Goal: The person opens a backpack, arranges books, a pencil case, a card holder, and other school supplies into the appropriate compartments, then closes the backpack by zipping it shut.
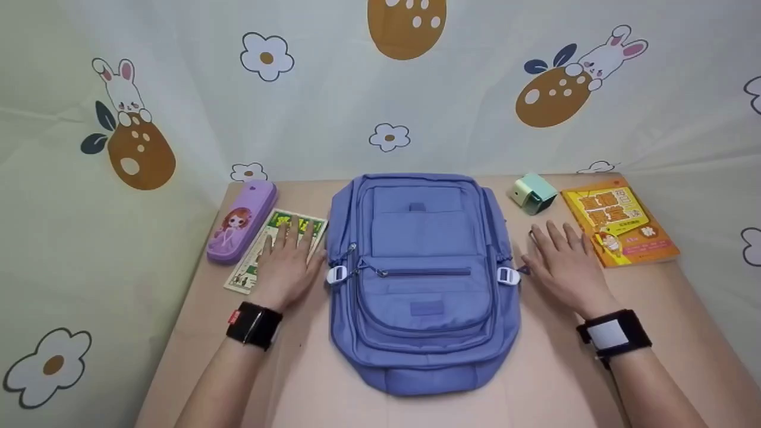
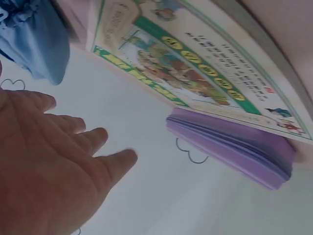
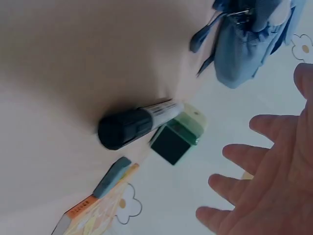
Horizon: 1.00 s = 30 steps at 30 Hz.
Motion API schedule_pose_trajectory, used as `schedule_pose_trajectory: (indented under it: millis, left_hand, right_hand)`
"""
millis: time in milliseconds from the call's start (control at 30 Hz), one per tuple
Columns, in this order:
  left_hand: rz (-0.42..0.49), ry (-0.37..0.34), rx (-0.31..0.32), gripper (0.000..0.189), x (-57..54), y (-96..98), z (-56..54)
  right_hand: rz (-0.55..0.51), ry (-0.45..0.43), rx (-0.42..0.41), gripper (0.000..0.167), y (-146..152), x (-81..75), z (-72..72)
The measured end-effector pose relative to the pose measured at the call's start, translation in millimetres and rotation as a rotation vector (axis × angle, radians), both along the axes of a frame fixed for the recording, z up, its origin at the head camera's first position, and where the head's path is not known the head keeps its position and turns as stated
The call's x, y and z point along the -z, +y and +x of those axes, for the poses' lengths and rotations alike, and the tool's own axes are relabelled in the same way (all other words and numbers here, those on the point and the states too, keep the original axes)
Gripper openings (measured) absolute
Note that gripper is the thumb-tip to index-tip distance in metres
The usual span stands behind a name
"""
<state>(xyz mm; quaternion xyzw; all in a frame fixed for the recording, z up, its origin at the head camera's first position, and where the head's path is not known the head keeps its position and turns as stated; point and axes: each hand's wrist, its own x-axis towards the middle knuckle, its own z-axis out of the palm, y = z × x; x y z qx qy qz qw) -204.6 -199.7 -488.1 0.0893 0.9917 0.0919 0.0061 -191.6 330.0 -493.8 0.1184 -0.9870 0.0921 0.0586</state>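
A blue backpack [image 1: 425, 238] lies front up in the middle of the table. My left hand [image 1: 288, 261], fingers straight, hovers over a green-and-cream book [image 1: 244, 276] left of the bag. Beside that book lies a purple pencil case [image 1: 244, 223] with a girl printed on it. To the bag's right my right hand [image 1: 565, 267] is spread and holds nothing. In the right wrist view, a black-capped marker [image 3: 139, 122] lies near a green pencil sharpener [image 3: 178, 134]; the hand mostly hides this marker in the head view. An orange-and-yellow book [image 1: 621, 223] is right of that hand.
A small grey-blue block [image 3: 111, 177] sits by the orange book in the right wrist view. Patterned cloth [image 1: 333, 101] hangs behind and beside the table [image 1: 446, 410]. White buckles [image 1: 508, 276] and zip pulls stick out from the bag.
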Motion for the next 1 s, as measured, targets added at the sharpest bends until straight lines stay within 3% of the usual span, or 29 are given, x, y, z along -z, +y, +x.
schedule_pose_trajectory:
  millis: [200,400,500,600,700,833,1000]
  left_hand:
    - [0.069,0.018,0.130,0.071,-13.7,28.6,15.2]
    - [0.056,0.046,0.330,0.072,-19.6,69.9,45.7]
    - [0.039,-0.002,0.455,0.074,-22.1,92.8,65.4]
    - [0.056,-0.101,0.596,0.077,-22.9,116.2,84.2]
    - [0.051,-0.197,0.707,0.082,-21.0,134.6,95.3]
    - [-0.025,-0.231,0.746,0.086,-17.7,151.9,99.3]
    - [-0.127,-0.186,0.787,0.061,-17.8,159.3,97.8]
  right_hand:
    - [-0.043,-0.007,-0.122,0.068,-22,-5.0,6.1]
    - [-0.050,0.010,-0.236,0.067,-54,-1.7,20.9]
    - [-0.032,0.008,-0.272,0.070,-70,4.0,30.6]
    - [-0.013,-0.016,-0.268,0.071,-83,12.7,40.1]
    - [0.013,-0.041,-0.237,0.069,-93,21.9,44.6]
    - [0.038,-0.049,-0.205,0.066,-102,28.7,46.1]
    - [0.081,-0.064,-0.192,0.065,-109,24.9,45.1]
